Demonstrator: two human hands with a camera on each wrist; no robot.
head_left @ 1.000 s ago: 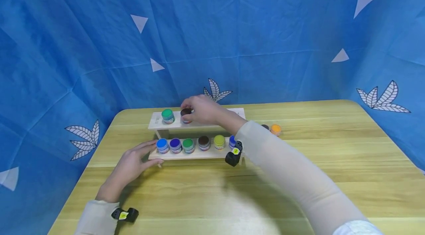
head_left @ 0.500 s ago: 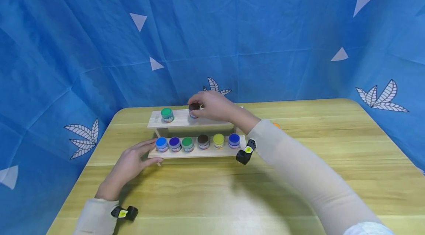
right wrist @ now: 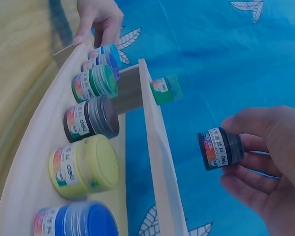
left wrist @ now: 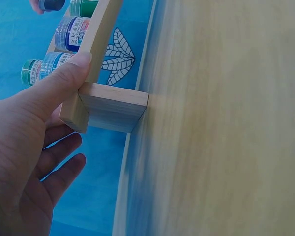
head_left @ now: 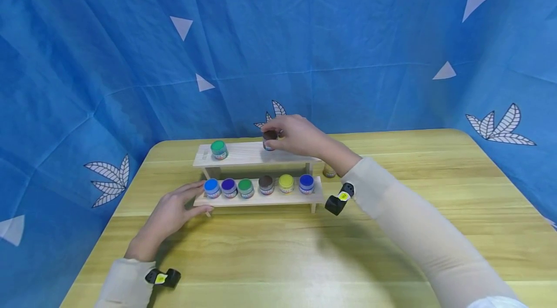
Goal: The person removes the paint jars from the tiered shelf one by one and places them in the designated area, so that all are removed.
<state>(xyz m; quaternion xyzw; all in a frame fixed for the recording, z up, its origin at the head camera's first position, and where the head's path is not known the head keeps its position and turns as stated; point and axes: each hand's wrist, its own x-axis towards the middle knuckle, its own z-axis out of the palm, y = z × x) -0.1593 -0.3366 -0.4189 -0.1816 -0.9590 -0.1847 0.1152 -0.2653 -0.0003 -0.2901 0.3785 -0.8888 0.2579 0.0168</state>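
My right hand (head_left: 296,135) pinches a dark brown paint jar (head_left: 270,139) by its lid and side, over the right half of the upper tier of a two-tier wooden rack (head_left: 243,153). In the right wrist view the held jar (right wrist: 220,148) shows apart from the upper board (right wrist: 162,157). One green jar (head_left: 219,150) stands near that tier's left end. My left hand (head_left: 171,213) grips the left end of the lower tier; the left wrist view shows the thumb on the board (left wrist: 99,42) and the other fingers behind or below it.
Along the lower tier stand light blue (head_left: 212,188), purple (head_left: 228,188), green (head_left: 245,188), brown (head_left: 266,185), yellow (head_left: 286,184) and blue (head_left: 306,184) jars. Another jar (head_left: 329,171) sits on the table right of the rack, partly behind the right forearm. A blue curtain (head_left: 348,56) hangs behind.
My right hand has carried the dark brown jar rightward along the upper tier, from near the green jar to right of the middle. The left hand keeps its hold on the rack.
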